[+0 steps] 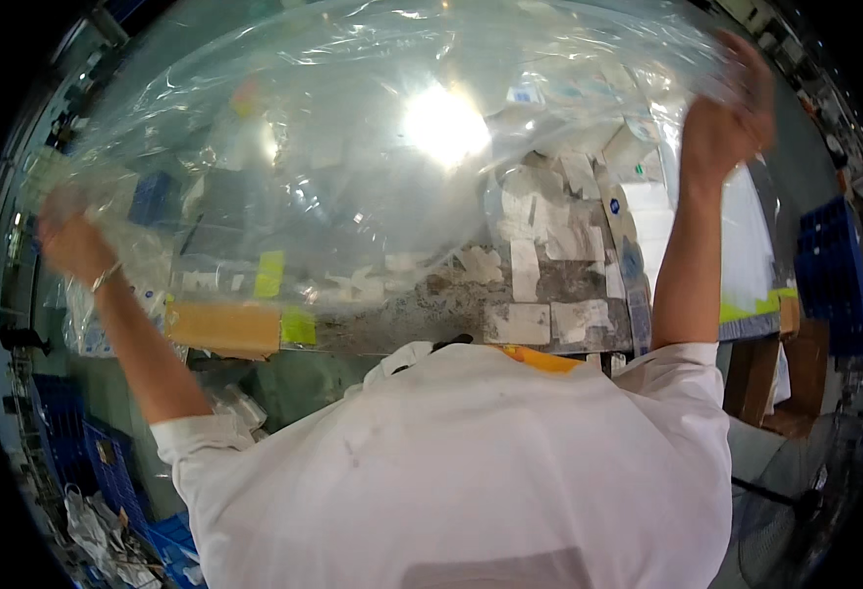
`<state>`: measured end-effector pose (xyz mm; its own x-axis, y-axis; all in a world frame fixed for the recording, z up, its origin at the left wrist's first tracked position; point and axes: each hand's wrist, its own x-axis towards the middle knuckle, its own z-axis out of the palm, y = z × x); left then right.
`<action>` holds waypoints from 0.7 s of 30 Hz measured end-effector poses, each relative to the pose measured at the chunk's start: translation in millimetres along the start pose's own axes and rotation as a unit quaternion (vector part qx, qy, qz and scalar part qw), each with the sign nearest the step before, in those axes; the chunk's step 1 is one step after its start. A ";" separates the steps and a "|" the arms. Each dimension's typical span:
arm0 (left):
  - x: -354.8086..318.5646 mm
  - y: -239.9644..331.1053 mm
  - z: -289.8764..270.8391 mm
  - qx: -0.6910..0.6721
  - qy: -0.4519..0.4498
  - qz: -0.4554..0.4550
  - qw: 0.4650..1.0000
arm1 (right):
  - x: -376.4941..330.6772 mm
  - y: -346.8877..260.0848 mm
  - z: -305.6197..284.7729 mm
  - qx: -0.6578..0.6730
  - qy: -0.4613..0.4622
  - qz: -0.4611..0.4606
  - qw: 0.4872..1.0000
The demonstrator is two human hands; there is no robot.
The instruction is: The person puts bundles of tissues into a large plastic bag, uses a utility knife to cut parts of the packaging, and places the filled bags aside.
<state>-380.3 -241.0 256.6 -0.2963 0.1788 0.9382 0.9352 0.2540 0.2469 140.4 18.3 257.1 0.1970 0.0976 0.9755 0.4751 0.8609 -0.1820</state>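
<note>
A large clear plastic sheet (333, 108) is spread wide between my raised arms, and a bright light glares off it. My right hand (731, 123), up at the far right, is closed on one edge of the sheet, its fingers partly blurred. At the far left, my left hand (76, 240) grips the other side, also smeared by motion. Whether the sheet is a bag or a single layer I cannot tell. Through the film shows a worn worktable (422, 319), with patches of paper and tape stuck on its surface.
A brown cardboard piece (223, 329) lies at the table's front left edge. White sheets (746, 240) hang by the right side. Blue crates (834, 275) stand at the right, and more blue crates (112, 471) at the lower left. An open cardboard box (805, 378) sits lower right.
</note>
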 end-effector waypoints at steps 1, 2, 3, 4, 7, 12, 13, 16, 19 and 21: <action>-10.0 13.1 -3.6 -0.074 0.004 0.004 0.997 | -15.7 -3.4 -12.7 -0.023 -0.023 0.024 0.999; -33.4 8.8 3.5 -0.101 -0.046 -0.024 0.993 | -31.1 -14.8 -24.1 -0.047 -0.039 0.042 0.997; -65.1 -1.6 22.6 -0.099 -0.140 -0.065 0.983 | -50.1 -17.4 -30.8 -0.072 -0.050 0.055 0.995; -97.8 -15.6 34.0 -0.059 -0.285 -0.101 0.951 | -99.2 14.5 -36.8 -0.098 -0.209 0.181 0.956; -185.9 -36.1 46.0 -0.063 -0.549 0.184 0.813 | -200.0 57.0 -62.6 -0.115 -0.585 0.280 0.753; -223.5 -16.7 57.7 0.022 -0.642 0.042 0.765 | -225.4 42.7 -119.4 -0.015 -0.539 0.479 0.693; -226.0 -7.3 66.0 0.039 -0.667 0.061 0.742 | -217.0 46.6 -137.0 -0.074 -0.498 0.472 0.724; -228.6 21.7 74.6 0.056 -0.703 0.121 0.699 | -196.0 90.2 -199.3 -0.267 -0.365 0.420 0.787; -238.1 48.8 90.1 -0.002 -0.686 0.156 0.711 | -183.7 134.0 -286.6 -0.438 -0.307 0.432 0.726; -245.3 79.0 103.7 -0.054 -0.702 0.161 0.692 | -198.8 139.2 -331.5 -0.440 -0.364 0.451 0.686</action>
<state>-253.8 -166.2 20.8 0.1045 0.9758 -0.1923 0.9831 -0.0722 0.1681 451.7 -46.8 -3.0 0.4226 0.8919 0.1613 0.8385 -0.3171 -0.4432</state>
